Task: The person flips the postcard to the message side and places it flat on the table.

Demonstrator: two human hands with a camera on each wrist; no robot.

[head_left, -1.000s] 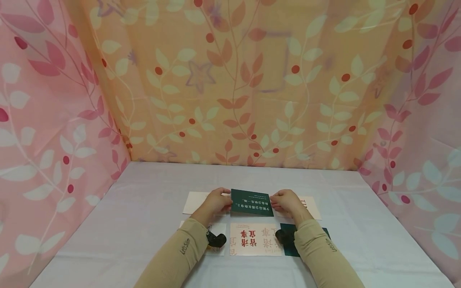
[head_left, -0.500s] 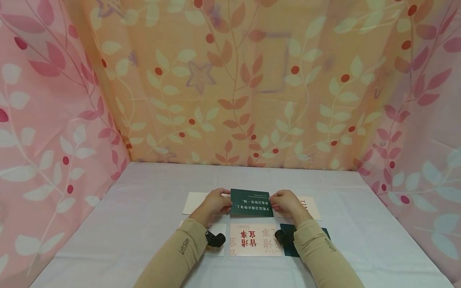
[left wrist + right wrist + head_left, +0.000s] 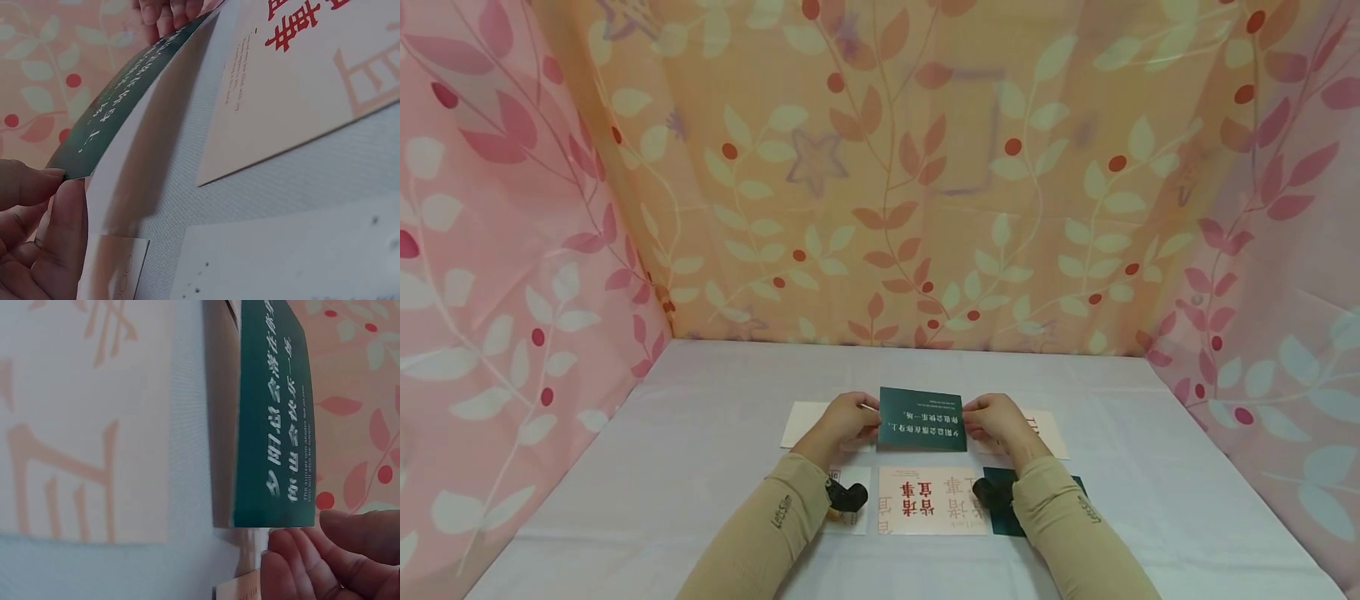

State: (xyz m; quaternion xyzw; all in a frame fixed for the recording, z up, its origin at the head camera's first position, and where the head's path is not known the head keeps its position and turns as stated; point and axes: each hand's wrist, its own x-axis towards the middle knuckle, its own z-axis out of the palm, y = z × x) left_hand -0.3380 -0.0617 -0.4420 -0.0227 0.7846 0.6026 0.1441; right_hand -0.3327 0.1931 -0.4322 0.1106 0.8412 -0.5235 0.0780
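Note:
A dark green card (image 3: 922, 419) with white Chinese characters is held tilted up, its lower edge close over the white table. My left hand (image 3: 846, 421) pinches its left edge; in the left wrist view the thumb (image 3: 28, 181) lies on the printed face and the card bows slightly. At the opposite edge is my right hand (image 3: 1000, 421). In the right wrist view its thumb (image 3: 356, 532) meets the card's corner, with curled fingers below. Just nearer to me lies a cream card with red characters (image 3: 932, 500).
Cream cards lie partly under the left hand (image 3: 801, 423) and right hand (image 3: 1052, 435). In the near row, a white card (image 3: 857, 525) and another dark green card (image 3: 1004, 523) are partly covered by my forearms. Flowered cloth (image 3: 880, 208) walls the table's back and sides.
The green card's far edge has risen, tilting it more steeply, and it has shifted slightly left. Both hands stay at its edges.

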